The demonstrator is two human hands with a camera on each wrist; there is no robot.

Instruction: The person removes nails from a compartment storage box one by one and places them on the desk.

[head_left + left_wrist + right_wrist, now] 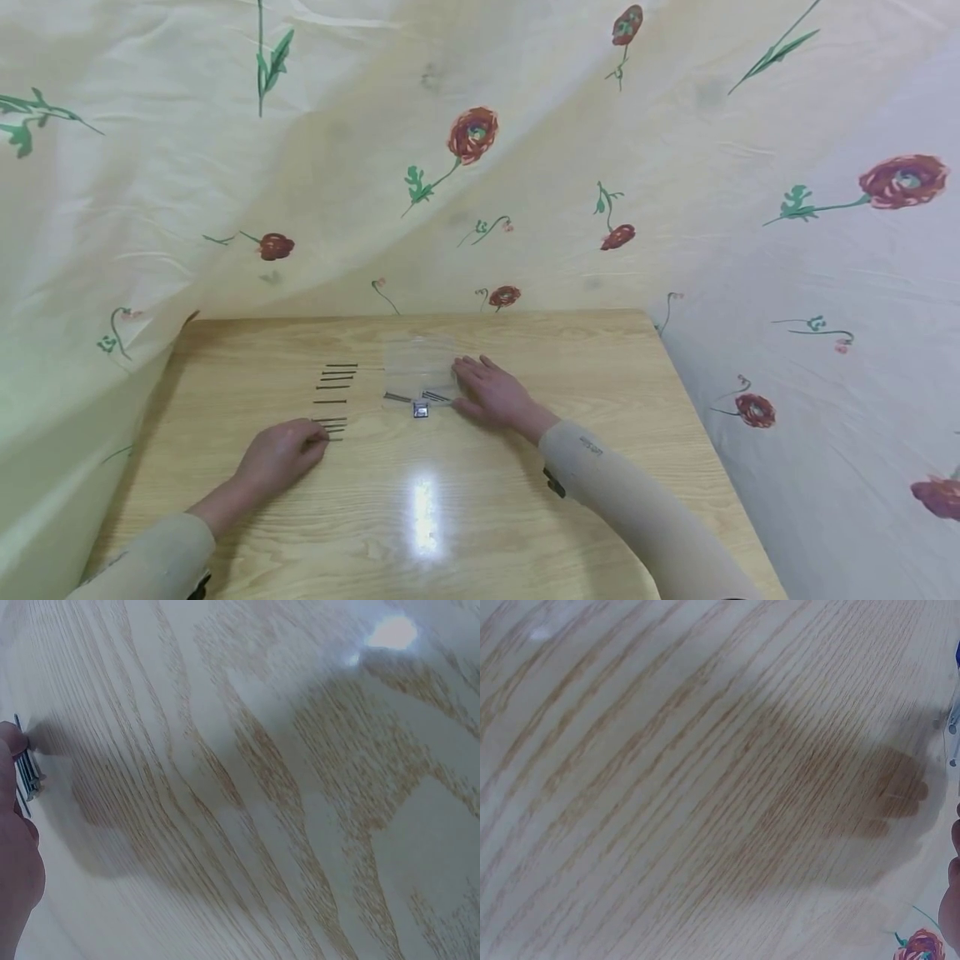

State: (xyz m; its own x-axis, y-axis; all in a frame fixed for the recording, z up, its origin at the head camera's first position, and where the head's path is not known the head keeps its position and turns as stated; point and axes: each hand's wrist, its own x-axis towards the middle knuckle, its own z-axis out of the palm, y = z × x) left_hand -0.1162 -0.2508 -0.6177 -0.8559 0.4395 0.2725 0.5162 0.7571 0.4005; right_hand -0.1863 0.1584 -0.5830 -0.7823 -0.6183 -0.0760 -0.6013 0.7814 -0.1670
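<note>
Fingers of the left hand are curling down over the nearest of the thin dark nails, and the wrist view is showing a small bundle of them pinched at the fingertips, while the right hand is lying flat with its fingers straight, pressing one edge of a clear plastic bag onto the wooden table. More nails are lying in a loose row beyond the left hand, a few are sitting by the bag's near edge beside a small metal clip. Those nails are looking light, stiff and slippery on the glossy top, likely to roll; pinching them mid-shaft seems safest
</note>
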